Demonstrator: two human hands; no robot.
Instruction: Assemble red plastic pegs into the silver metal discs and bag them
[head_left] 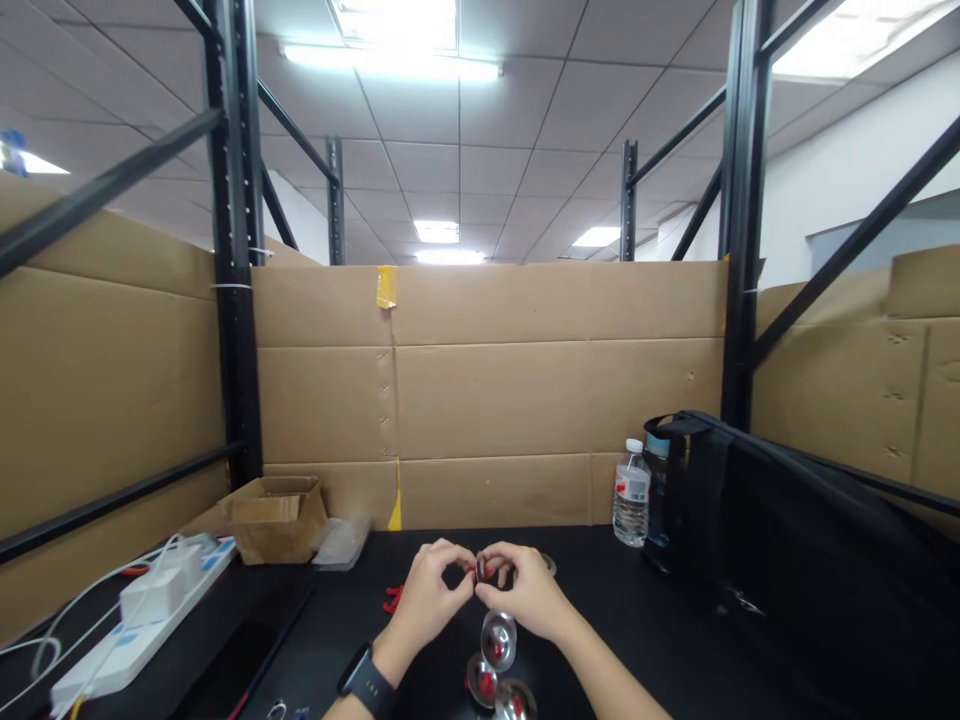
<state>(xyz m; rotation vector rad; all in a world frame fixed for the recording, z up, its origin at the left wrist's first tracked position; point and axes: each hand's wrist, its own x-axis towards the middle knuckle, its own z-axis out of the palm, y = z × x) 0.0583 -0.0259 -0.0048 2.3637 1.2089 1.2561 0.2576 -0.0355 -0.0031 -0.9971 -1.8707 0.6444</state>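
Observation:
At the middle of the black table, my left hand [433,588] and my right hand [529,592] meet fingertip to fingertip. Both pinch a small round metal disc [481,568], seen nearly edge-on, with bits of red beside it; fingers hide much of it. Below my right hand lie several shiny metal discs with red at their centres, among them an upper disc [499,641], a left disc [481,680] and a lower disc [516,699]. Small red pieces [392,599] lie left of my left hand. Behind my right hand, a round metal rim [550,564] partly shows.
At the left are a white power strip [142,640] with cables and an open cardboard box [274,520], beside a clear plastic container [342,543]. A water bottle [631,495] and a large black bag [810,570] stand right. Cardboard panels [487,400] wall the table.

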